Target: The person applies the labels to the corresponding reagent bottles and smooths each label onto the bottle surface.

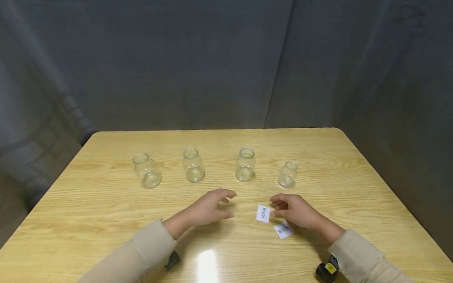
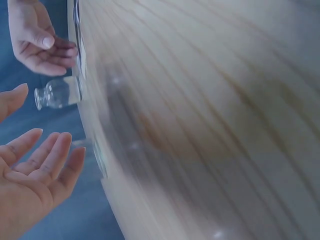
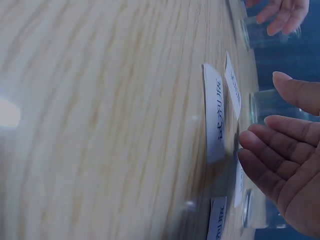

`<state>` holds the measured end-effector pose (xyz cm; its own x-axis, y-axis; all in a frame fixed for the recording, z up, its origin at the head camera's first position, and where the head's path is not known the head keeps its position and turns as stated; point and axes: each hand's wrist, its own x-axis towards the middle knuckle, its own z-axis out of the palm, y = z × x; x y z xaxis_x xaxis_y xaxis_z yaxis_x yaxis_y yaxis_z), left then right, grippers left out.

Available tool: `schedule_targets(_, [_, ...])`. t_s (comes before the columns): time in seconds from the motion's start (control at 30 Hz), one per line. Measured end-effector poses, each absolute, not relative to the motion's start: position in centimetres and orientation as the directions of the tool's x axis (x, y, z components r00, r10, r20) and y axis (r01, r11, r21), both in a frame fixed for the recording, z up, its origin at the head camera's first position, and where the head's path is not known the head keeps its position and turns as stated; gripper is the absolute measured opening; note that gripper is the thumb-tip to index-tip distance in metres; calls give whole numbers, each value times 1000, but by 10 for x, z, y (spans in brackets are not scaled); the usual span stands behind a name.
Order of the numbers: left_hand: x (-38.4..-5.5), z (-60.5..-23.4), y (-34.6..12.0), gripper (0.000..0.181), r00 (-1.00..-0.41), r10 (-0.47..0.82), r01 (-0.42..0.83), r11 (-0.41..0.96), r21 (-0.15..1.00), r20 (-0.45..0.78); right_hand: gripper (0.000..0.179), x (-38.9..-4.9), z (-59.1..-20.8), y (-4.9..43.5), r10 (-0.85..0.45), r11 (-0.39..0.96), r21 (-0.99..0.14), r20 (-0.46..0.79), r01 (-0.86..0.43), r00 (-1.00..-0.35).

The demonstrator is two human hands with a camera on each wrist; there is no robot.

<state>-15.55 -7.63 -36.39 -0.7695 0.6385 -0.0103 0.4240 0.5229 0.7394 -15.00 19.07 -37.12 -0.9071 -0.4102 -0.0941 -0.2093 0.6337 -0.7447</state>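
Your left hand is free, with its fingers loose and its thumb spread away from them, and it hangs over the pale yellow wooden table. Your right hand is free too, with its fingers softly bent and its thumb apart. Just beside the tips of your right hand, on its left, lies a small white flat paper card with dark writing. A second small white paper card with dark writing lies on the table just on your side of the right hand, turned at a slant. You cannot tell if your right hand touches either card. From the right wrist, you can see one more white card partly behind your fingers. Past your hands, four see-through glass jars stand in a row, well apart from each other. The far left jar, the next jar and the third jar look big and round, and the jar at the right end is smaller. That little jar is just behind your right hand. You wear light tan sleeves. A small black box with a yellow patch sits under your right cuff. A dark grey cloth hangs behind the table.
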Motion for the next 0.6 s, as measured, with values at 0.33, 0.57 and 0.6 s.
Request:
schedule_targets(0.33, [-156, -365, -50, 51, -745, 660, 400, 556, 728, -95, 39, -154, -373, 186, -418, 661, -719, -116, -214, -901])
schedule_targets(0.57, [-163, -369, -38, 48, -753, 643, 352, 574, 739, -141, 34, -157, -371, 181, -408, 708, -668, -123, -229, -905])
schedule_targets(0.6, [-164, -369, -37, 47, -755, 638, 335, 574, 747, -151, 33, -158, -371, 180, -399, 715, -661, -120, -227, -909])
